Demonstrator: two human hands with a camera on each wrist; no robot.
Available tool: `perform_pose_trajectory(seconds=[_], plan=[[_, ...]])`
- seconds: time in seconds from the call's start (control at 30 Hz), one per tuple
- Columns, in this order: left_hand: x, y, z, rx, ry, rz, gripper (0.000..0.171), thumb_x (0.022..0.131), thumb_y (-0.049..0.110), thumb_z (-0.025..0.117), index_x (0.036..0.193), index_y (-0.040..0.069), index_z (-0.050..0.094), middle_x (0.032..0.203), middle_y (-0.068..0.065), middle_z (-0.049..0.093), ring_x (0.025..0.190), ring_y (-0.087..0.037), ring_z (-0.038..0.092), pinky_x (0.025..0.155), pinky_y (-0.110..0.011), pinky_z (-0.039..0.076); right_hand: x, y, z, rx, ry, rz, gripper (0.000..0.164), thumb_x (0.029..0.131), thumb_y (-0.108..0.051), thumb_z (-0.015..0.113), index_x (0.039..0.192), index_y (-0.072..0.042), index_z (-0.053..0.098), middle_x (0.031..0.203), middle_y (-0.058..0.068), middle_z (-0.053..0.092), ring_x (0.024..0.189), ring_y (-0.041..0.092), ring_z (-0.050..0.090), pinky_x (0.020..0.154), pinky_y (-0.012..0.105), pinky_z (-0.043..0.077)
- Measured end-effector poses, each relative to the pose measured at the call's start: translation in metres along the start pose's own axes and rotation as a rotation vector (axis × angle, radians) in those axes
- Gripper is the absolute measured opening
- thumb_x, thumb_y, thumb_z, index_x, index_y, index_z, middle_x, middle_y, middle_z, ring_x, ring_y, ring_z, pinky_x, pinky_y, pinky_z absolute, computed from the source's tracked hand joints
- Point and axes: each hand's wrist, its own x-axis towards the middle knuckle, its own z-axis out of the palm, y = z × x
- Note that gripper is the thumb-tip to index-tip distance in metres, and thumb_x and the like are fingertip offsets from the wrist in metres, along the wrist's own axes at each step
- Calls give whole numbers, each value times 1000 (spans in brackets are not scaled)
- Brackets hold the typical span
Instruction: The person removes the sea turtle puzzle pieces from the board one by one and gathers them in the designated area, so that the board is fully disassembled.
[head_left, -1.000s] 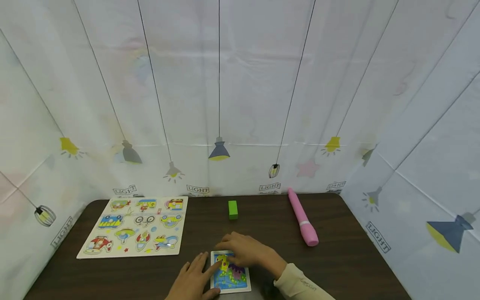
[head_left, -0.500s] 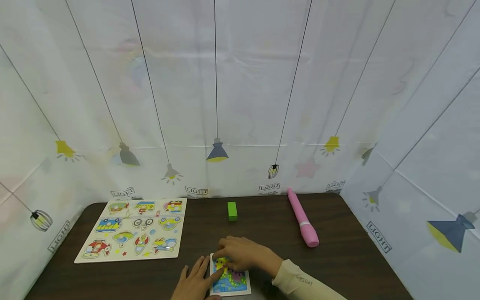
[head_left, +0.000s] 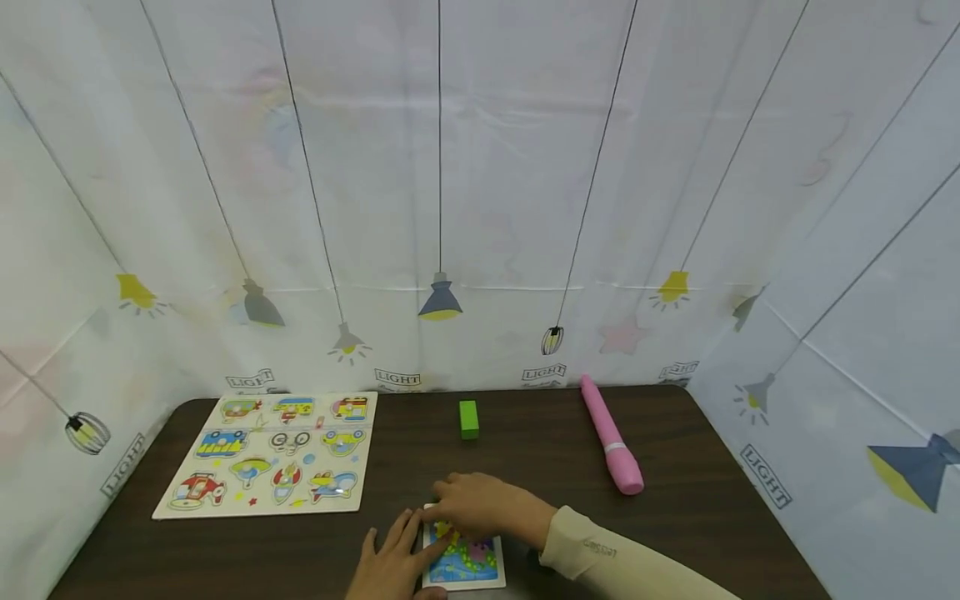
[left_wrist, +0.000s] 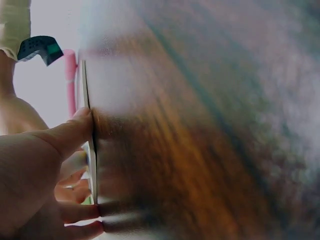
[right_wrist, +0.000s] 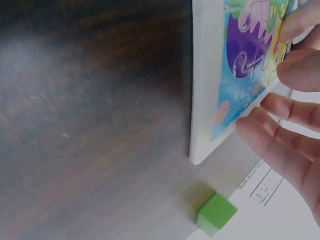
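A small jigsaw puzzle [head_left: 465,571] with a colourful cartoon picture lies in a white frame on the dark table. My left hand [head_left: 393,560] rests at its left side, thumb near the bottom left corner and one finger reaching over the picture. The left wrist view shows the thumb on the thin edge of the puzzle board [left_wrist: 92,170]. Over the upper part of the puzzle, my right hand [head_left: 480,507] touches the pieces with its fingertips and covers that area. In the right wrist view the fingers [right_wrist: 280,150] reach the frame's far edge, and no loose piece shows between them.
A pale peg board [head_left: 288,454] with vehicle shapes lies to the left. Beyond the puzzle stands a green block [head_left: 468,420]. To the right is a pink stick-like toy [head_left: 611,433] with a pale band. A lamp-patterned curtain [head_left: 495,208] surrounds the table [head_left: 690,517].
My right hand has shifted slightly, covering more of the puzzle's top. The left hand has moved a little right and its finger reaches further over the picture. The head view has swayed slightly.
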Motion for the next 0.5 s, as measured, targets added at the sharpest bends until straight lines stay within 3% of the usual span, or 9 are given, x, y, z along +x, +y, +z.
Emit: perform_pose_trajectory(seconds=[0.17,0.5], plan=[[-1,0,-5,-18,1,3,69,87,72,59,147,37,56,156,-20,43,142,-48,37,96,-83,31,10,-6,-1,-94,-13,-22,53,92,-42,76,142,-39,58,125,-6,63,101,12,66,77,23,56],[0,4,-9,-20,-7,-13,67,86,66,67,144,33,61,154,-21,43,140,-49,39,96,-84,32,13,-6,0,-129,19,-56,49,93,-45,74,138,-36,59,122,-9,63,95,7,65,76,21,55]])
